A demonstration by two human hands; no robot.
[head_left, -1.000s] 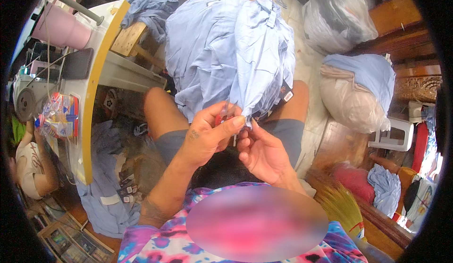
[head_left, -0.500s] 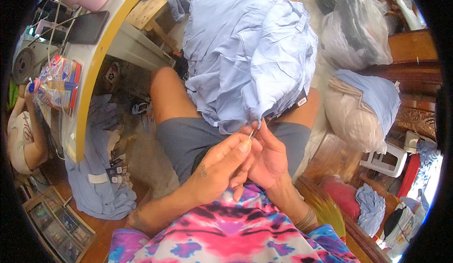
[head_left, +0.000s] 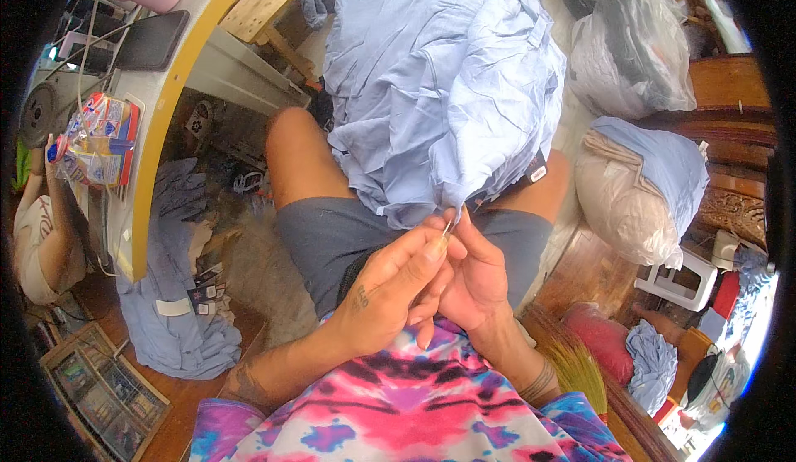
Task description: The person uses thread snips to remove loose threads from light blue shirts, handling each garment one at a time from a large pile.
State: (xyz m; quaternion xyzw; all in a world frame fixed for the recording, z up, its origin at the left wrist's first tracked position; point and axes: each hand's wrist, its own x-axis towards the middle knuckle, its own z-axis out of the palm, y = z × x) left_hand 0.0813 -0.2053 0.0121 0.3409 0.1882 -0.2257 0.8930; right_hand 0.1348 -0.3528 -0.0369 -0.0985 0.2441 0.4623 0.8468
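A big bunched light-blue garment [head_left: 439, 89] lies across my lap between my knees. Its near edge comes down to my fingertips. My right hand [head_left: 474, 284] is closed in a pinch on that edge, palm turned partly up. A thin, pointed metal tool [head_left: 448, 229] sticks out between the thumb and forefinger of my left hand [head_left: 394, 284], its tip at the cloth; my fingers hide the rest of it, so its kind is unclear. Both hands touch each other. A dark tag with a white label [head_left: 537, 174] hangs from the garment's right side.
To the left stands a yellow-edged table [head_left: 166, 89] with a phone [head_left: 153, 39] and plastic packets [head_left: 104, 143]. More blue garments [head_left: 178, 329] lie below it. A person [head_left: 50, 242] sits at far left. Stuffed plastic bags [head_left: 634, 48], a white stool [head_left: 680, 280] and a broom [head_left: 580, 375] are on the right.
My hands stay at the same edge with nearly the same grip. The tool tip has shifted slightly right and the view has tilted a little.
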